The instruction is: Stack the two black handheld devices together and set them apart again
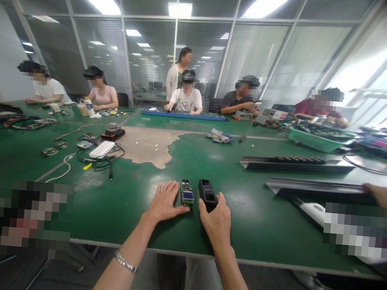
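Observation:
Near the front of the green table [122, 220] lies a small green circuit board [187, 196] with a dark blue screen. My left hand [167, 202] rests flat on the table just left of it, fingers spread, the thumb by the board's lower end. To the right of the board is a black, elongated plastic housing [207, 193] with openings in its face. My right hand [218, 217] grips the housing's lower end between thumb and fingers.
At left are a white box-shaped device [102, 149], cables and small boards. Grey gloves [220, 136] lie farther back. Long metal profiles [296, 165] and a green basket [321, 138] are at right. Several people sit around the table; another person's hand [385, 200] reaches in at right.

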Demonstrator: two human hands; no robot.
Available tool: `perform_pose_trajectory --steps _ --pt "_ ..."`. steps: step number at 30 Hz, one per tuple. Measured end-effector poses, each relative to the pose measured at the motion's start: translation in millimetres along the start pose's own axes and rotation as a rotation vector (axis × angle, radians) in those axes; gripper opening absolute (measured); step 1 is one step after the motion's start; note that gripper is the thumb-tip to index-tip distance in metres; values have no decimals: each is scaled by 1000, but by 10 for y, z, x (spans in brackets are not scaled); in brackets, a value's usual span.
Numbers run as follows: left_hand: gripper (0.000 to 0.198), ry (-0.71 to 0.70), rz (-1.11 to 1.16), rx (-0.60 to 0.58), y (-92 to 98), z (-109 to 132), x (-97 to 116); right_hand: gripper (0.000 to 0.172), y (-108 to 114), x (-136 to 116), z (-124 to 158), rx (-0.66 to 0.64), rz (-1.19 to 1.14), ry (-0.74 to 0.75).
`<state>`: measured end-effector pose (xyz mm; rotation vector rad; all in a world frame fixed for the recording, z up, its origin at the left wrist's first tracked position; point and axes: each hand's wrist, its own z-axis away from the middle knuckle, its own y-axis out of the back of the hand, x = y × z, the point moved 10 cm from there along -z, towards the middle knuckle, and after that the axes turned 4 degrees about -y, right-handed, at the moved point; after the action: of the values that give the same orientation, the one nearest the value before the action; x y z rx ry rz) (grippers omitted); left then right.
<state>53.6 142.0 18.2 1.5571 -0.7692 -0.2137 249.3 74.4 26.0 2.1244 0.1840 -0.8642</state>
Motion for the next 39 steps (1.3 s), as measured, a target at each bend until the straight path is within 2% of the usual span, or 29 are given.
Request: perform_pose_trajectory --steps 16,22,28,39 --pt "109 17 -1 9 12 -3 -24 87 120 -116 0 72 35 97" --pt "108 9 -19 22 20 0 -14 76 93 -96 16 28 73 78" --pt "107 22 -21 5 6 -1 -17 73 123 -92 28 50 62 70" --pt "111 15 -16 -1 3 -5 -15 93 77 -80 18 43 79 72"
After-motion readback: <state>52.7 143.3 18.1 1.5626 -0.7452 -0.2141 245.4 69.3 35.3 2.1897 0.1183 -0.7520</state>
